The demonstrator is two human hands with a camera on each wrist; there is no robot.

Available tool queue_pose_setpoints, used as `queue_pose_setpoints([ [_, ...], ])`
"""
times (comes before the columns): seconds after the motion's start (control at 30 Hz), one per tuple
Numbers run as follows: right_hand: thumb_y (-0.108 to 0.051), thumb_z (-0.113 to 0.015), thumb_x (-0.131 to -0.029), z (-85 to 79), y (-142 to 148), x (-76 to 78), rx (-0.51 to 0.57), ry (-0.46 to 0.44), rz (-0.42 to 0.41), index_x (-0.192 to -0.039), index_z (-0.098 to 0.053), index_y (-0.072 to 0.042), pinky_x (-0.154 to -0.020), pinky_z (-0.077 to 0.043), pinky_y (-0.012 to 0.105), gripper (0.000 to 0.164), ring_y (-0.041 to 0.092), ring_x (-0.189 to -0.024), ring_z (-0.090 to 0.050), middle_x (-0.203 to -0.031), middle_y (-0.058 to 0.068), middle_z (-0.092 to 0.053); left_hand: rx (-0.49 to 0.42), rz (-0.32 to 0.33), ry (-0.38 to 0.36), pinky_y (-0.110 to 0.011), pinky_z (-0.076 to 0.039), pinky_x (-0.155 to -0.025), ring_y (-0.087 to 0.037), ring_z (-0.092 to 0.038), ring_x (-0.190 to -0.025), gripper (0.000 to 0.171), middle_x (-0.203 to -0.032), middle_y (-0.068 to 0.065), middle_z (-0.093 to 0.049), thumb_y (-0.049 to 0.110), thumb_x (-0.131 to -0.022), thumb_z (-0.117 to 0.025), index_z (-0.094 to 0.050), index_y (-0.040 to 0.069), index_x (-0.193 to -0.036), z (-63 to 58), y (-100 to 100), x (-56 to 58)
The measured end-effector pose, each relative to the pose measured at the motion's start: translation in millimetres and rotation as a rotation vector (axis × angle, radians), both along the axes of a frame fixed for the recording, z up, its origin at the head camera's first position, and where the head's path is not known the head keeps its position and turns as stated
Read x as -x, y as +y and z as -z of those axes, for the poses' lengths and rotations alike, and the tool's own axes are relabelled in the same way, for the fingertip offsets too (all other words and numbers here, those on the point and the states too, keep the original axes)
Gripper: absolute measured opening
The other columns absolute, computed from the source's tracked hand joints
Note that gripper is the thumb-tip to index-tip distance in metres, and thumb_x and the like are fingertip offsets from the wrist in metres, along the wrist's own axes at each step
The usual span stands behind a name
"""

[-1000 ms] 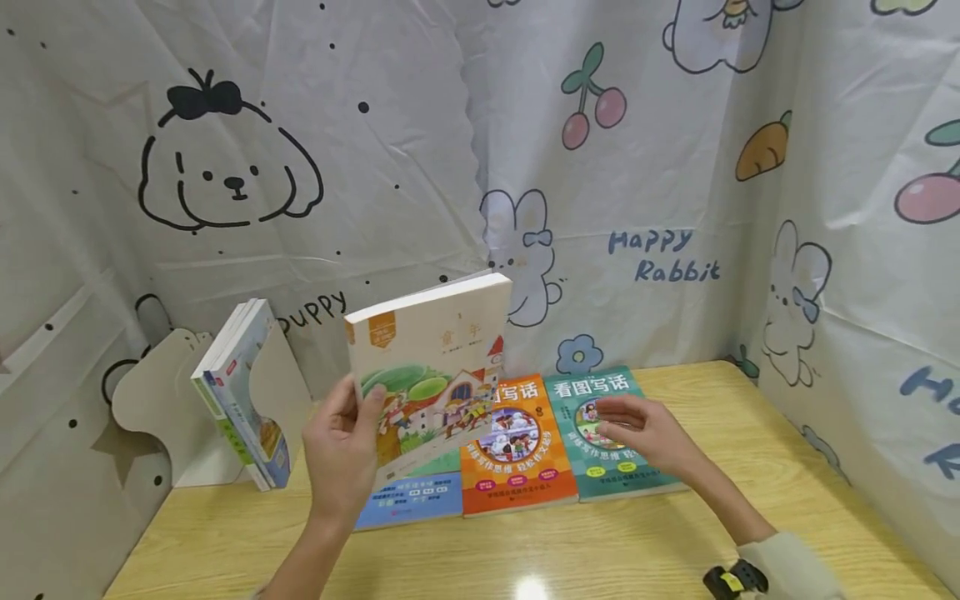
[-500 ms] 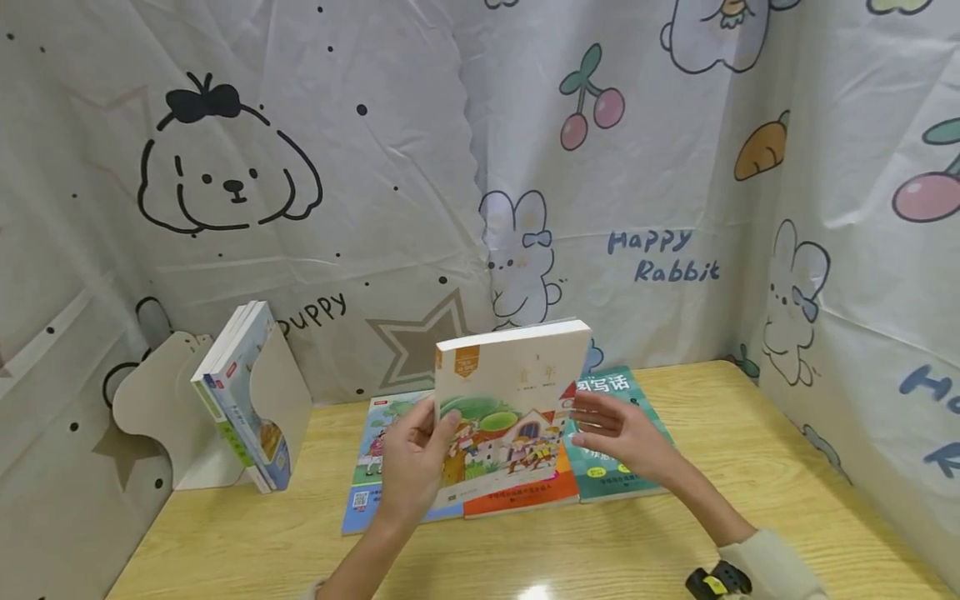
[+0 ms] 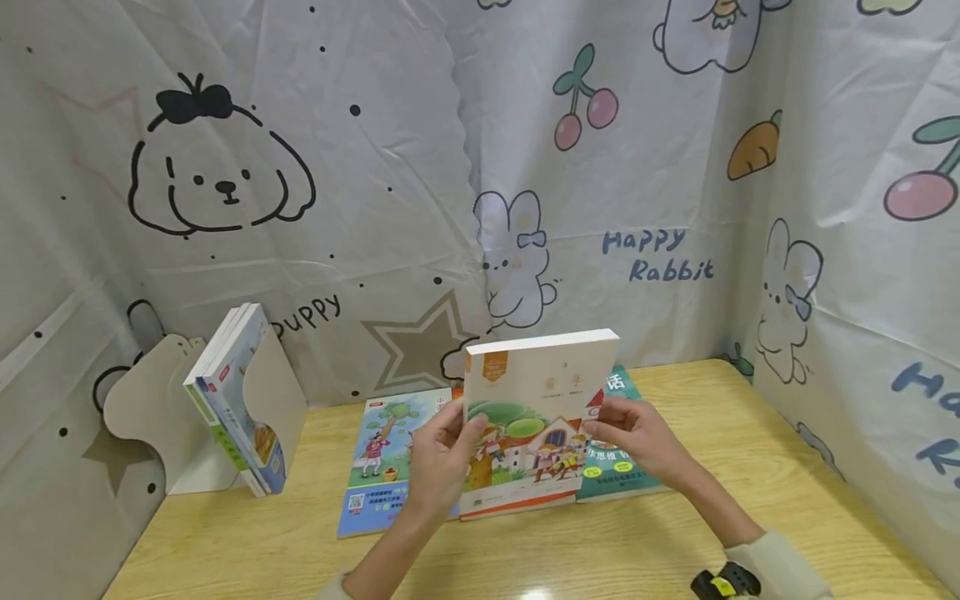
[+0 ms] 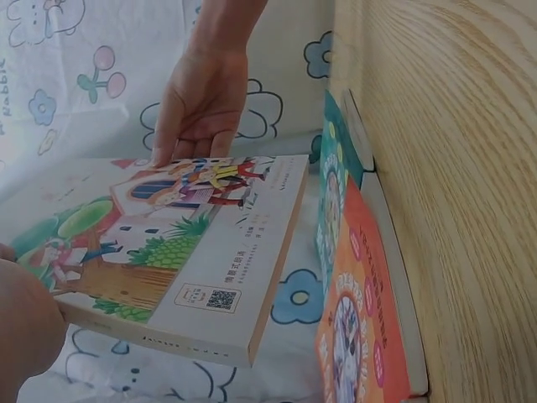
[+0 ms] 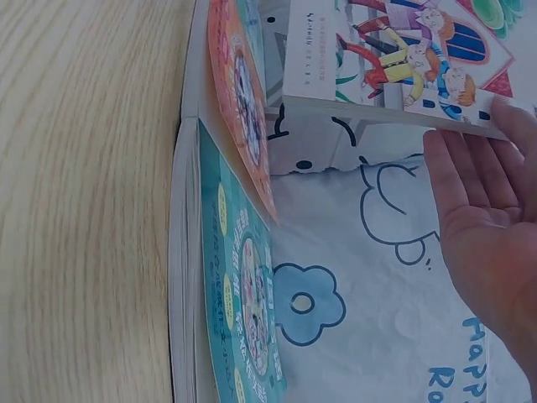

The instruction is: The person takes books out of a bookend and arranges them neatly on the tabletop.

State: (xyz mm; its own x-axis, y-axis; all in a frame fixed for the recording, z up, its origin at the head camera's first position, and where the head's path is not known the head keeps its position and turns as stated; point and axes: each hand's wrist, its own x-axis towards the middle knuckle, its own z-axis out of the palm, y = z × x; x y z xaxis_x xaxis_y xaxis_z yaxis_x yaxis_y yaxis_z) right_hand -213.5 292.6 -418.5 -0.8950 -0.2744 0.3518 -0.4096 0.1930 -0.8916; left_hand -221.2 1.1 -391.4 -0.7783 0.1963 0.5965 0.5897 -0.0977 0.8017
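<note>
A thick cream paperback book [image 3: 536, 425] with a drawn house and children on its cover is held upright, tilted back a little, above the table. My left hand [image 3: 438, 462] grips its left edge, thumb on the front cover. At the opposite edge, my right hand [image 3: 641, 437] pinches the book, thumb in front and fingers behind, as the right wrist view shows of that hand [image 5: 495, 218]. Behind it, a blue book [image 3: 382, 450], an orange book [image 4: 361, 311] and a green book [image 3: 618, 475] lie in a row. The orange one is mostly hidden in the head view.
A cream book stand [image 3: 146, 417] on the left holds several leaning books [image 3: 243, 400]. Patterned cloth [image 3: 390, 167] hangs at the back and sides of the wooden table [image 3: 720, 467]. A dark strap [image 3: 726, 582] is worn at the right wrist.
The cream book has moved right and down with my left hand, uncovering the blue book. My right hand, apart from it before, now holds its right edge.
</note>
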Motion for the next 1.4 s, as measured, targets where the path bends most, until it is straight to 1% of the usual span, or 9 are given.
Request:
queue_pose_setpoints([
  [0.3,-0.006,-0.059,-0.101,3.2,16,-1.7,0.035,-0.018,0.055,-0.130,-0.059,0.007,-0.084,-0.056,0.039,0.032,0.022,-0.098,-0.069,-0.115,0.009,-0.070,-0.009,0.023,-0.040,-0.021,-0.035,-0.050,-0.009,-0.041,-0.057,0.022,-0.082,-0.015,-0.066,0.005,-0.099,-0.061,-0.067,-0.004,-0.118,-0.7,19,2.0],
  [0.5,-0.006,-0.058,-0.101,-1.1,32,-7.4,0.030,-0.025,0.094,-0.130,-0.059,0.010,-0.082,-0.056,0.034,0.033,0.020,-0.096,-0.069,-0.114,0.001,-0.071,-0.026,0.078,-0.063,-0.020,-0.042,-0.057,-0.012,-0.054,-0.068,0.027,-0.099,-0.018,-0.071,0.005,-0.100,-0.060,-0.064,-0.006,-0.124,-2.6,34,4.6],
  [0.63,-0.006,-0.057,-0.102,-7.2,41,-10.6,0.025,-0.024,0.104,-0.130,-0.057,0.013,-0.082,-0.056,0.033,0.034,0.020,-0.097,-0.070,-0.116,-0.003,-0.071,-0.037,0.101,-0.080,-0.020,-0.045,-0.062,-0.013,-0.059,-0.075,0.026,-0.100,-0.015,-0.071,0.007,-0.101,-0.059,-0.064,-0.004,-0.124,-5.5,41,6.0],
  [0.87,-0.005,-0.054,-0.103,-12.6,55,-15.2,0.017,0.007,0.119,-0.129,-0.056,0.015,-0.081,-0.057,0.032,0.033,0.020,-0.097,-0.070,-0.115,-0.004,-0.071,0.026,0.122,-0.104,-0.022,-0.048,-0.066,-0.016,-0.060,-0.079,0.026,-0.102,-0.010,-0.071,0.014,-0.102,-0.059,-0.065,0.002,-0.124,-9.6,51,10.3],
  [1.0,-0.003,-0.054,-0.103,-13.2,63,-18.6,0.042,0.010,0.128,-0.129,-0.056,0.016,-0.080,-0.057,0.032,0.033,0.018,-0.097,-0.070,-0.116,-0.003,-0.071,0.055,0.165,-0.142,-0.026,-0.055,-0.077,-0.018,-0.067,-0.092,0.029,-0.110,-0.010,-0.071,0.015,-0.102,-0.059,-0.064,0.002,-0.127,-7.9,56,14.7],
  [1.07,-0.003,-0.054,-0.103,-12.8,67,-19.9,0.054,0.009,0.132,-0.129,-0.057,0.015,-0.080,-0.057,0.032,0.032,0.018,-0.097,-0.070,-0.116,-0.003,-0.071,0.067,0.187,-0.159,-0.028,-0.056,-0.081,-0.019,-0.069,-0.099,0.030,-0.114,-0.011,-0.071,0.015,-0.102,-0.059,-0.063,0.001,-0.129,-6.6,58,16.2],
  [1.17,-0.001,-0.053,-0.102,-11.1,72,-20.8,0.093,0.004,0.124,-0.129,-0.061,0.009,-0.079,-0.058,0.033,0.029,0.018,-0.096,-0.070,-0.115,-0.002,-0.071,0.090,0.199,-0.186,-0.023,-0.054,-0.071,-0.017,-0.069,-0.095,0.032,-0.116,-0.010,-0.071,0.017,-0.102,-0.060,-0.062,0.003,-0.131,-5.2,63,18.1],
  [1.27,0.002,-0.053,-0.102,-9.0,76,-21.5,0.145,-0.005,0.108,-0.126,-0.068,-0.005,-0.079,-0.057,0.032,0.029,0.017,-0.094,-0.071,-0.114,-0.002,-0.072,0.104,0.204,-0.211,-0.021,-0.051,-0.065,-0.016,-0.069,-0.092,0.032,-0.115,-0.008,-0.072,0.017,-0.101,-0.062,-0.063,0.004,-0.130,-5.3,68,19.7],
  [1.4,0.005,-0.050,-0.101,-8.5,83,-23.4,0.215,-0.014,0.072,-0.121,-0.072,-0.020,-0.079,-0.057,0.030,0.038,0.016,-0.093,-0.071,-0.113,-0.002,-0.072,0.111,0.234,-0.245,-0.026,-0.056,-0.080,-0.017,-0.069,-0.099,0.032,-0.115,-0.008,-0.072,0.016,-0.099,-0.065,-0.064,0.004,-0.129,-6.8,76,21.3],
])
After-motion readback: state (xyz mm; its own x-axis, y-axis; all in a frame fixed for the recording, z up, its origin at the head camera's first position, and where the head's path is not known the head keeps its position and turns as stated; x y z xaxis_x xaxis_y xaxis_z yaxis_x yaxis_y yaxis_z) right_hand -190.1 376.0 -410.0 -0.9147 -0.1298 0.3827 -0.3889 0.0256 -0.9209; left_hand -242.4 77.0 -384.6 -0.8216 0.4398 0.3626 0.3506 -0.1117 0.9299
